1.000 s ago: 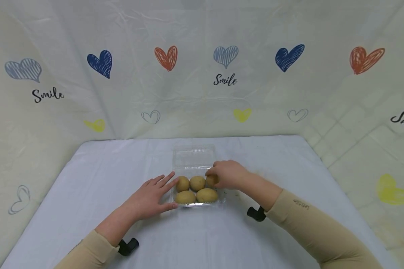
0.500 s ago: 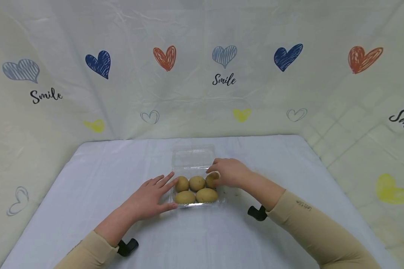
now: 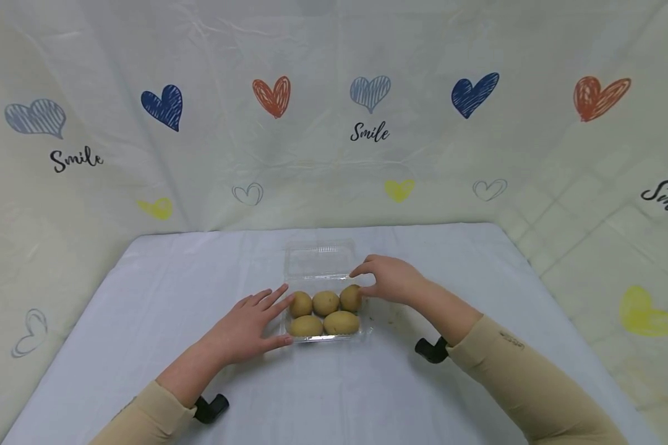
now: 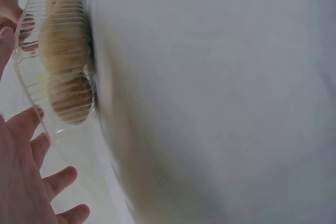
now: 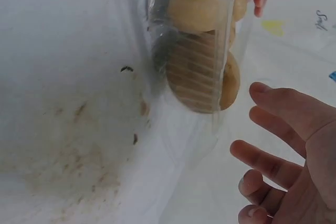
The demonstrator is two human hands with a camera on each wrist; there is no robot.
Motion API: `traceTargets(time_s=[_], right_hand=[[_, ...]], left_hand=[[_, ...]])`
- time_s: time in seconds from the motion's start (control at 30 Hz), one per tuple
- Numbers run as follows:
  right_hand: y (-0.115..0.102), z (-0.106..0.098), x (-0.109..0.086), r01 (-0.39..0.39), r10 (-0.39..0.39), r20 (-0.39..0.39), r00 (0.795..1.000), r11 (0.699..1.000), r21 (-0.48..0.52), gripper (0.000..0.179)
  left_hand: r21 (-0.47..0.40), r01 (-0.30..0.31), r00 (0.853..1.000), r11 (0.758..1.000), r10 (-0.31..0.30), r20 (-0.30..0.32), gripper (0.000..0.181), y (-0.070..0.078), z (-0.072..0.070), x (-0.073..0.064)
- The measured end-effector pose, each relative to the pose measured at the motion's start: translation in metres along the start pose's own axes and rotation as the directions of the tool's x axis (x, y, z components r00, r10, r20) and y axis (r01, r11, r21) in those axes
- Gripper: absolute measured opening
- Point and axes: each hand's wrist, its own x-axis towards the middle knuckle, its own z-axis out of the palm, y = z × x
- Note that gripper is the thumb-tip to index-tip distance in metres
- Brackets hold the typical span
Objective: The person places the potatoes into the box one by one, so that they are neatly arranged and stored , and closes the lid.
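Observation:
A clear plastic clamshell box [image 3: 327,339] sits on the table in the head view, its lid [image 3: 320,262] folded back. Two rows of potatoes lie in it, including a front right potato [image 3: 341,323] and a back right potato [image 3: 349,297]. My left hand [image 3: 244,332] spreads its fingers along the box's left side; the fingertips touch or nearly touch the rim. Beside the back right potato is my right hand [image 3: 394,281], thumb and fingers parted with nothing between them. The right wrist view shows a gap between this hand [image 5: 310,145] and the potato [image 5: 197,74].
A white cloth [image 3: 312,395] covers the table. Brown crumbs [image 5: 80,109] and stains lie on it to the right of the box. Behind the table hangs a pale sheet [image 3: 323,154] printed with hearts. Dark wrist mounts [image 3: 211,408] stick out below both sleeves.
My right hand has let go of the back right potato and moved up and to the right, its fingers spreading apart. The left hand has stayed beside the box.

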Motion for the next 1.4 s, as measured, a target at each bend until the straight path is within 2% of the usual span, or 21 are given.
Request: traceTargets(time_s=[0.23, 0.57, 0.73, 0.87, 1.03, 1.2, 1.4], right_hand=[[0.015, 0.003, -0.005, -0.007, 0.01, -0.041, 0.999, 0.996, 0.087, 0.041], [0.022, 0.01, -0.011, -0.078, 0.085, -0.048, 0.995, 0.986, 0.146, 0.047], [0.029, 0.017, -0.008, -0.118, 0.126, -0.04, 0.991, 0.981, 0.153, 0.051], [0.033, 0.023, -0.005, -0.129, 0.137, -0.035, 0.99, 0.976, 0.175, 0.055], [0.035, 0.03, -0.001, -0.132, 0.142, -0.036, 0.989, 0.971, 0.198, 0.057], [0.037, 0.032, 0.003, -0.151, 0.164, -0.04, 0.986, 0.964, 0.22, 0.058], [0.038, 0.032, 0.008, -0.197, 0.2, 0.014, 0.98, 0.949, 0.245, 0.06]], left_hand=[[-0.008, 0.004, 1.0, 1.0, -0.004, -0.01, 0.084, -0.001, 0.0, 0.0], [-0.025, 0.006, 1.0, 1.0, -0.006, -0.015, 0.084, -0.004, 0.004, -0.001], [-0.114, 0.011, 1.0, 0.993, -0.012, -0.01, 0.08, -0.007, 0.003, 0.0], [-0.23, 0.031, 0.999, 0.973, -0.035, -0.011, 0.077, -0.012, 0.002, 0.004], [-0.341, 0.108, 0.994, 0.934, -0.11, 0.013, 0.082, -0.02, 0.0, 0.008], [-0.403, 0.187, 0.982, 0.896, -0.174, 0.069, 0.086, -0.027, -0.001, 0.016], [-0.472, 0.246, 0.969, 0.847, -0.215, 0.12, 0.089, -0.034, 0.001, 0.035]])
